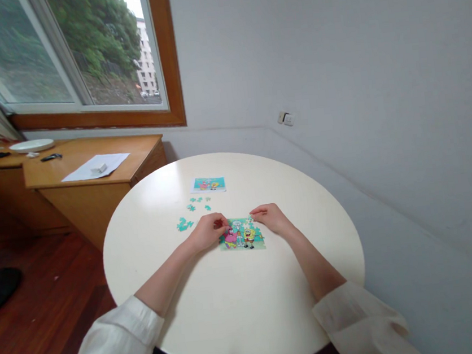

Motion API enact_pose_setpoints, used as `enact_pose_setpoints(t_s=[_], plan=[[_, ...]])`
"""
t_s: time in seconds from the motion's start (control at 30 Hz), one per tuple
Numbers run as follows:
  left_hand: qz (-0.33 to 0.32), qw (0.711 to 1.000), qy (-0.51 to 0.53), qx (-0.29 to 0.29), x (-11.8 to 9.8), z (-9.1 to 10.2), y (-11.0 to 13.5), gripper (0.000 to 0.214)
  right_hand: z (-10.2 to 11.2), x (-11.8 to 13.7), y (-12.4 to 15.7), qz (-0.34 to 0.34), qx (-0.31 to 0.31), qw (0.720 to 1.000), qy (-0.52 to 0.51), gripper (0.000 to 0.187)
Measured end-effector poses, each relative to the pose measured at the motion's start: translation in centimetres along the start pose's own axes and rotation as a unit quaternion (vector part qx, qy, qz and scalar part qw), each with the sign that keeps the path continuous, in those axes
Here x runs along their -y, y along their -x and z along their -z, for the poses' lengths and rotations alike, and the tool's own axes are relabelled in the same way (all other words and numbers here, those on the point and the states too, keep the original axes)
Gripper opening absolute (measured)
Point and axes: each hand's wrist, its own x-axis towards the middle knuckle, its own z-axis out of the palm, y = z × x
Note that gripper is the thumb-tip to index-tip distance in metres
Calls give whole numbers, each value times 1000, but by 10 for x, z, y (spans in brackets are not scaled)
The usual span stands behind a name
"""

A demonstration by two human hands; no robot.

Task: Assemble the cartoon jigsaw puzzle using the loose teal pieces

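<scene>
A small cartoon jigsaw puzzle [243, 237] lies partly assembled in the middle of a round white table [238, 307]. My left hand [208, 230] rests at the puzzle's upper left corner, fingers curled in a pinch, touching its edge. At the upper right corner my right hand [269, 217] has its fingers bent down onto the puzzle's top edge. Whether either hand grips a piece is too small to see. Several loose teal pieces [185, 224] lie left of my left hand, and more loose pieces [200, 202] sit farther back. A printed reference picture [208, 184] lies beyond them.
A wooden desk [91, 176] stands at the left under a window, with a sheet of paper [96, 166] and a white plate [31, 146] on it. Grey walls close in behind and to the right. The floor at left is dark red wood.
</scene>
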Motion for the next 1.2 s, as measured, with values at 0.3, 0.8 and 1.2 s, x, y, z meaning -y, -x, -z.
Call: enact_pose_setpoints(t_s=[0.3, 0.8, 1.2], plan=[[0, 1000, -19, 22, 4, 1, -1, 9, -5, -4, -2, 14, -7, 998, 54, 18], [-15, 999, -31, 28, 5, 2, 0, 13, -5, 5, 3, 2, -32, 991, 130, 16], [-26, 998, -42, 27, 5, 2, 0, 13, -6, 2, 2, 11, -31, 992, 124, 15]])
